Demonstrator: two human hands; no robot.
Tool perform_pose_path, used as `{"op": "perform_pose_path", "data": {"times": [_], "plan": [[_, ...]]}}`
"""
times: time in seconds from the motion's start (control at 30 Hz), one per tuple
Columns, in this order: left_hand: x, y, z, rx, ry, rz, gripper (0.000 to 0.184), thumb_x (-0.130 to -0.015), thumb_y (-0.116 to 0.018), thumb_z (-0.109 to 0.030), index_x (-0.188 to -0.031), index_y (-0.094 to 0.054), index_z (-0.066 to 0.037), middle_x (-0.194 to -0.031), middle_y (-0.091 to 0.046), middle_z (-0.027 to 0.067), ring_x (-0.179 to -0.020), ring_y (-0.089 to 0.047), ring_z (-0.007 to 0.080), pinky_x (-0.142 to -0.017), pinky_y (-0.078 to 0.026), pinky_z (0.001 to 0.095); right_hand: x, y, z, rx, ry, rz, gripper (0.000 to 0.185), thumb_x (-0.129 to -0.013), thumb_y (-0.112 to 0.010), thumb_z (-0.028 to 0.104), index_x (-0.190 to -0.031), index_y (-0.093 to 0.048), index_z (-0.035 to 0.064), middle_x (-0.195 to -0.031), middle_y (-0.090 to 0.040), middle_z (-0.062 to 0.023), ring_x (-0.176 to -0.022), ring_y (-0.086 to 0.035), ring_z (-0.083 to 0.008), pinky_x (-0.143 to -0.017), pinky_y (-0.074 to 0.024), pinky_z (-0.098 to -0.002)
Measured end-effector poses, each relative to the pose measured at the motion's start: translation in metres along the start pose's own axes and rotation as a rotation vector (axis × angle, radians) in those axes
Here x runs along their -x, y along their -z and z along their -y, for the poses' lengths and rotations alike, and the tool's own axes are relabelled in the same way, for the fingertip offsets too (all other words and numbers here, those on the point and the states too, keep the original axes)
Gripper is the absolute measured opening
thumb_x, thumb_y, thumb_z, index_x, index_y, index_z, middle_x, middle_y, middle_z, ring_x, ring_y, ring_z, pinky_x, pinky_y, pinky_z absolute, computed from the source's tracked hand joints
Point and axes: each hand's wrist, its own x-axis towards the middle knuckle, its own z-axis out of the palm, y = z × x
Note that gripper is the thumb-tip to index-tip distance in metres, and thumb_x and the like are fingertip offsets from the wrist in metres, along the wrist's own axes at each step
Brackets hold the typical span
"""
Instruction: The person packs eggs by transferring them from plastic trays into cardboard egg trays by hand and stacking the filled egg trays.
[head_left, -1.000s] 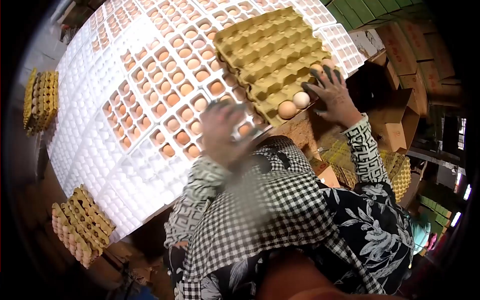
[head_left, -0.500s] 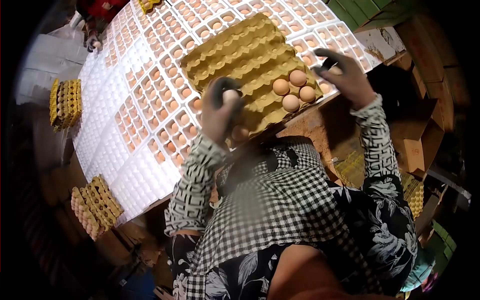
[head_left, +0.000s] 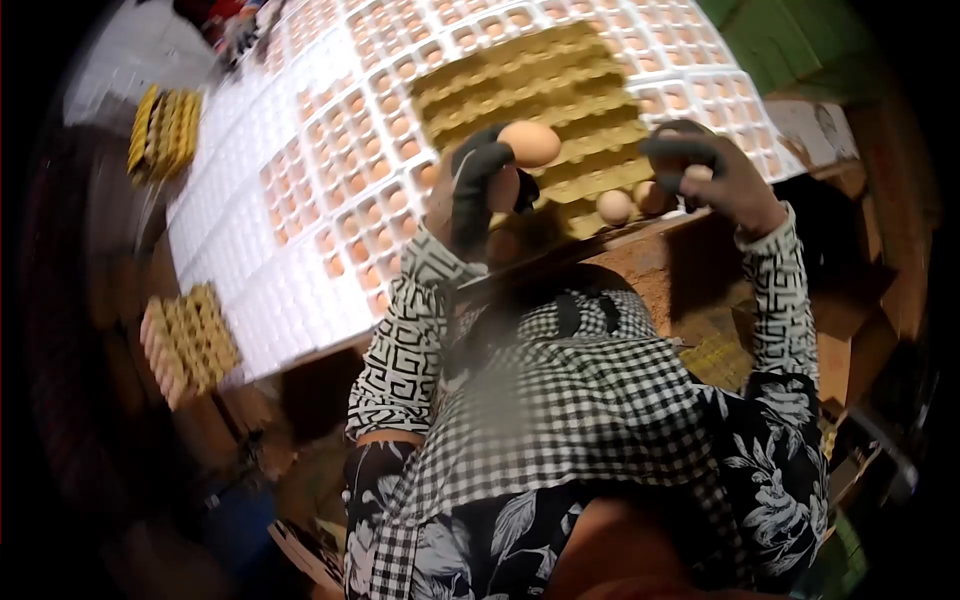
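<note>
Raised over the near left corner of a yellow egg tray (head_left: 540, 85), my left hand (head_left: 472, 195), in a grey-fingered glove, holds a brown egg (head_left: 530, 144). A second egg (head_left: 503, 190) shows against its fingers, partly in shadow. My right hand (head_left: 715, 175), gloved too, is curled round a pale egg (head_left: 697, 174) at the tray's right edge. Between the hands, a light egg (head_left: 614, 207) sits in the tray's front row, with a browner egg (head_left: 649, 197) beside it, close under my right fingers. Most other cups of the tray hold nothing.
White trays of eggs (head_left: 350, 140) cover the table, and white trays without eggs (head_left: 270, 300) lie at the left. Stacked yellow trays stand at the far left (head_left: 163, 133) and lower left (head_left: 192, 340). Another person's gloved hand (head_left: 238, 36) is at the top left.
Fewer eggs show in the yellow tray's right part than half a second ago. My left hand has turned, with a brown egg now visible at its fingertips. The view has shifted.
</note>
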Motion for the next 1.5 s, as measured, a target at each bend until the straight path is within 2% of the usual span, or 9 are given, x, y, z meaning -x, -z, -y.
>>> {"op": "perform_pose_path", "data": {"times": [0.13, 0.2, 0.23, 0.47, 0.73, 0.9, 1.1, 1.17, 1.5], "plan": [[0.105, 0.018, 0.028, 0.144, 0.109, -0.216, 0.053, -0.083, -0.070, -0.028, -0.122, -0.057, 0.006, -0.097, -0.067, 0.0085, -0.081, -0.061, 0.0135, -0.071, -0.049, 0.0253, -0.019, -0.088, 0.020, 1.231, 0.065, -0.009, 0.014, -0.075, -0.074, 0.020, -0.085, -0.070, 0.0115, -0.110, -0.056, -0.0089, -0.084, -0.063, -0.0272, -0.068, -0.0561, -0.0386], [0.135, 0.032, 0.011, 0.022, 0.109, 0.003, 0.053, -0.084, -0.070, -0.027, -0.124, -0.056, 0.006, -0.100, -0.066, 0.0083, -0.079, -0.060, 0.0126, -0.070, -0.048, 0.0248, -0.025, -0.092, 0.025, 1.275, -0.003, 0.179, 0.024, -0.073, -0.075, 0.015, -0.096, -0.072, 0.0126, -0.131, -0.055, -0.0152, -0.095, -0.064, -0.0317, -0.078, -0.0546, -0.0394], [0.155, 0.046, 0.018, 0.171, 0.162, -0.150, 0.051, -0.084, -0.070, -0.026, -0.123, -0.057, 0.005, -0.099, -0.065, 0.0082, -0.078, -0.059, 0.0127, -0.069, -0.048, 0.0243, -0.027, -0.086, 0.030, 1.124, 0.184, 0.098, 0.011, -0.070, -0.074, 0.016, -0.070, -0.065, 0.0097, -0.104, -0.056, -0.0084, -0.083, -0.063, -0.0267, -0.069, -0.0552, -0.0395], [0.305, 0.195, 0.047, -0.048, 0.068, -1.333, 0.027, -0.088, -0.068, -0.014, -0.110, -0.064, 0.001, -0.081, -0.067, 0.0068, -0.059, -0.057, 0.0079, -0.051, -0.046, 0.0223, -0.079, -0.182, 0.106, 0.453, 0.280, 0.177, 0.055, -0.060, -0.090, 0.019, -0.110, -0.071, 0.0066, -0.133, -0.052, -0.0227, -0.118, -0.058, -0.0337, -0.099, -0.0491, -0.0427], [0.305, 0.294, 0.084, -0.991, 0.355, -0.938, 0.055, -0.075, -0.075, -0.019, -0.126, -0.058, -0.008, -0.118, -0.062, 0.0185, -0.105, -0.060, 0.0349, -0.090, -0.050, 0.0434, -0.193, -0.493, 0.048, 0.704, 0.431, 0.623, 0.028, -0.080, -0.067, 0.020, -0.107, -0.065, 0.0220, -0.132, -0.049, -0.0164, -0.093, -0.066, -0.0298, -0.067, -0.0555, -0.0407], [0.335, 0.301, 0.127, -0.309, -0.165, -1.120, 0.057, -0.083, -0.063, -0.001, -0.136, -0.043, 0.002, -0.132, -0.046, 0.0264, -0.111, -0.058, 0.0360, -0.096, -0.046, 0.0481, -0.218, -0.524, 0.041, 0.571, 0.246, 0.453, 0.041, -0.081, -0.072, 0.023, -0.120, -0.062, 0.0209, -0.123, -0.056, -0.0139, -0.090, -0.067, -0.0276, -0.076, -0.0557, -0.0367], [0.331, 0.298, 0.155, -1.207, 0.111, -0.853, 0.060, -0.081, -0.063, -0.014, -0.136, -0.043, -0.002, -0.139, -0.040, 0.0268, -0.132, -0.036, 0.0435, -0.113, -0.022, 0.0557, -0.272, -0.592, -0.010, 0.783, 0.517, 0.172, 0.045, -0.084, -0.068, 0.022, -0.127, -0.058, 0.0177, -0.135, -0.051, -0.0146, -0.122, -0.052, -0.0335, -0.102, -0.0426, -0.0452], [0.332, 0.299, 0.155, -1.191, 0.135, -0.833, 0.059, -0.080, -0.064, -0.018, -0.135, -0.046, -0.003, -0.138, -0.041, 0.0258, -0.133, -0.034, 0.0439, -0.113, -0.019, 0.0581, -0.268, -0.588, -0.019, 0.883, 0.428, 0.289, 0.053, -0.085, -0.066, 0.026, -0.135, -0.051, 0.0192, -0.141, -0.046, -0.0139, -0.134, -0.040, -0.0358, -0.113, -0.0283, -0.0519], [0.307, 0.298, 0.095, -0.971, -0.294, -0.476, 0.034, -0.086, -0.061, 0.001, -0.119, -0.059, 0.004, -0.121, -0.057, 0.0177, -0.108, -0.060, 0.0289, -0.092, -0.050, 0.0377, -0.033, -0.421, -0.034, 0.344, -0.119, -0.237, 0.025, -0.080, -0.067, 0.017, -0.104, -0.069, 0.0100, -0.101, -0.068, -0.0122, -0.095, -0.064, -0.0316, -0.084, -0.0513, -0.0407]]}}
